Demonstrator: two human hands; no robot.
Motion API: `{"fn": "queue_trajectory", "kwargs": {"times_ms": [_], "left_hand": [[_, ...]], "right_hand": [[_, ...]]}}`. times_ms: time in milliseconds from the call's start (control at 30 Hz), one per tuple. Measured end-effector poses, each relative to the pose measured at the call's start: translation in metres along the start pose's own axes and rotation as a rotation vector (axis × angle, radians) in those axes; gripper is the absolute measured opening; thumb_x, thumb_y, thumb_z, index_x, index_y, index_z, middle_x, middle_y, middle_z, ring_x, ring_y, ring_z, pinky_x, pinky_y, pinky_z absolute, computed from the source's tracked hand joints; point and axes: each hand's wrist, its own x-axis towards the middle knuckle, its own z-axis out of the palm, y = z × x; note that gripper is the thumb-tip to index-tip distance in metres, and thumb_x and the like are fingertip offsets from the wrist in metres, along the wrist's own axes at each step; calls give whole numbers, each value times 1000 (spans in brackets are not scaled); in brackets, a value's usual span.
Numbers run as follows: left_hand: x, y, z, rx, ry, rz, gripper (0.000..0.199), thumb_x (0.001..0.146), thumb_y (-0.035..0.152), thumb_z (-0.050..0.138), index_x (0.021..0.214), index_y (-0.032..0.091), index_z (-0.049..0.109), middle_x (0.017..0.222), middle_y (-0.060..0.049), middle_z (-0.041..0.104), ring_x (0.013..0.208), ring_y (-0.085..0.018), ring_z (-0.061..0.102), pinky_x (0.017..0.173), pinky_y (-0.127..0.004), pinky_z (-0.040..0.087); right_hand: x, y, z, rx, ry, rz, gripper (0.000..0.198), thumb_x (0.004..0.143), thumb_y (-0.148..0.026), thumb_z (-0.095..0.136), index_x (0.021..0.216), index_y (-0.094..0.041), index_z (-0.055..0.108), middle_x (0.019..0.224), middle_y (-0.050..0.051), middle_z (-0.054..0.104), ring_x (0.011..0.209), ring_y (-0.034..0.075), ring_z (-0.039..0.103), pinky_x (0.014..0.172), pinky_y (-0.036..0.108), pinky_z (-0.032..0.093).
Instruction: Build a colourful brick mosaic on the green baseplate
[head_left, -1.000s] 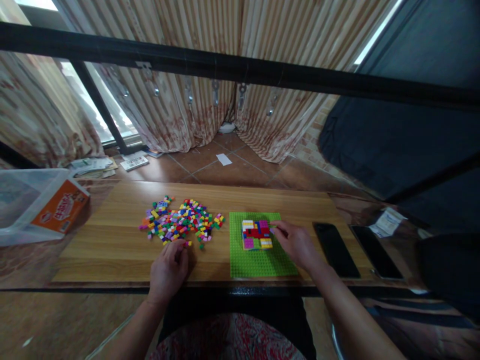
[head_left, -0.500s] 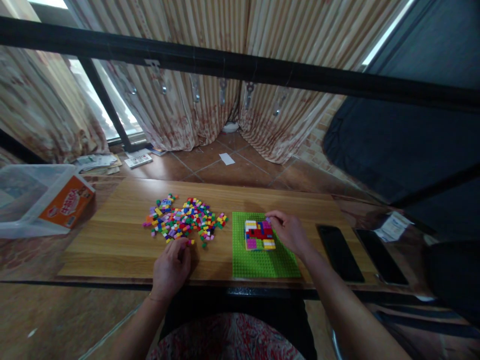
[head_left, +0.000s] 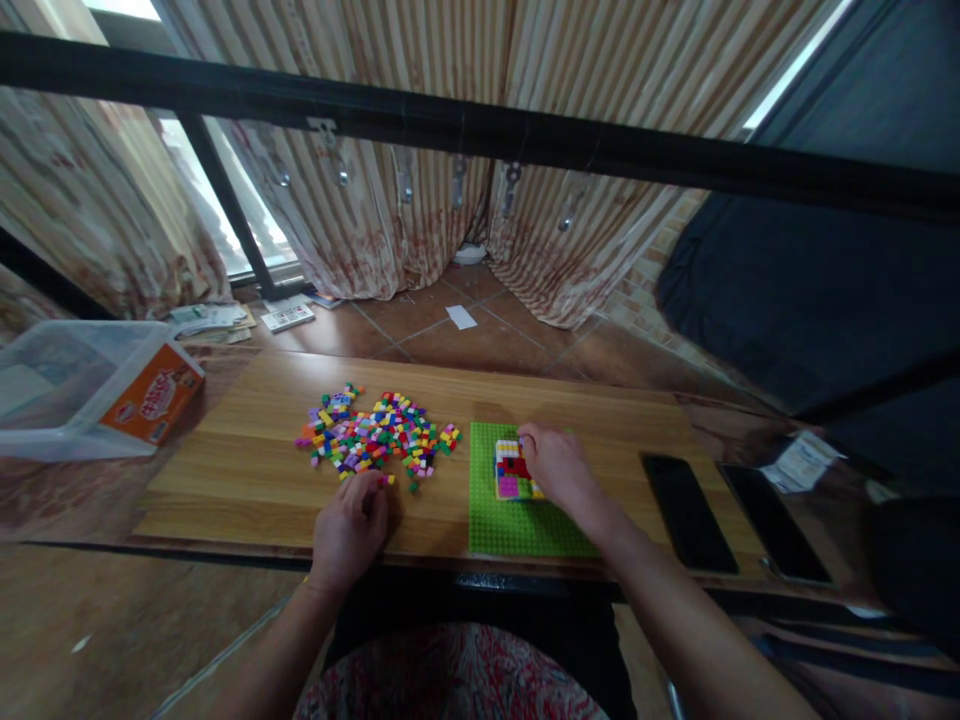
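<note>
On the green baseplate [head_left: 491,530] sits a flat, layered block of coloured toy bricks [head_left: 508,487], with white, red, pink and yellow on its top. My right hand [head_left: 559,465] reaches over its right side and hides that part. Its fingers are pinched at the block's back edge on a small purple brick, mostly covered. To the left, a loose pile of small toy bricks [head_left: 382,430] lies spread on the wooden table. My left hand [head_left: 351,525] rests at the pile's front edge, fingers curled together beside a few pink and yellow bricks; what they hold is hidden.
Two dark phones [head_left: 688,512] [head_left: 776,522] lie right of the baseplate. A clear plastic bin [head_left: 82,400] with an orange label stands at the far left. A black metal bar [head_left: 480,125] crosses in front of the striped curtains. Papers lie on the floor behind the wooden table [head_left: 225,480].
My right hand has moved left from the block's right edge to over its top, covering more of it. My left hand stays by the pile. The view has shifted slightly.
</note>
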Motion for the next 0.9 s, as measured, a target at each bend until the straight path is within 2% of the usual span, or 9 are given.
{"fn": "queue_trajectory", "kwargs": {"times_ms": [300,467,700,900], "left_hand": [[1,2,-2,-28,-16,-9,15,87,27,46,94,21,57,87,-4,67,80,-19,64,68,-27,47],[0,2,-1,-39,-17,-21,14,87,26,46,95,21,57,87,-4,66,79,-18,64,68,-27,47],[-1,2,-1,-41,-26,-30,15,87,25,47,95,21,58,87,-4,66,79,-18,63,67,-27,47],[0,2,-1,-32,-17,-15,14,87,25,47,94,20,58,88,-4,66,80,-18,64,68,-27,47]], "right_hand": [[0,-1,8,-73,-4,-38,28,88,-17,41,79,-21,67,79,10,70,71,22,63,67,31,40],[-2,3,3,-26,-51,-25,28,88,-16,42,85,-22,69,82,8,71,74,22,64,67,31,41],[-3,11,-17,62,-49,-4,28,87,-17,44,102,-20,69,103,7,71,92,21,65,83,32,44],[2,21,-9,142,-77,-52,26,90,-22,47,96,-18,72,105,8,68,98,20,60,91,32,42]]}}
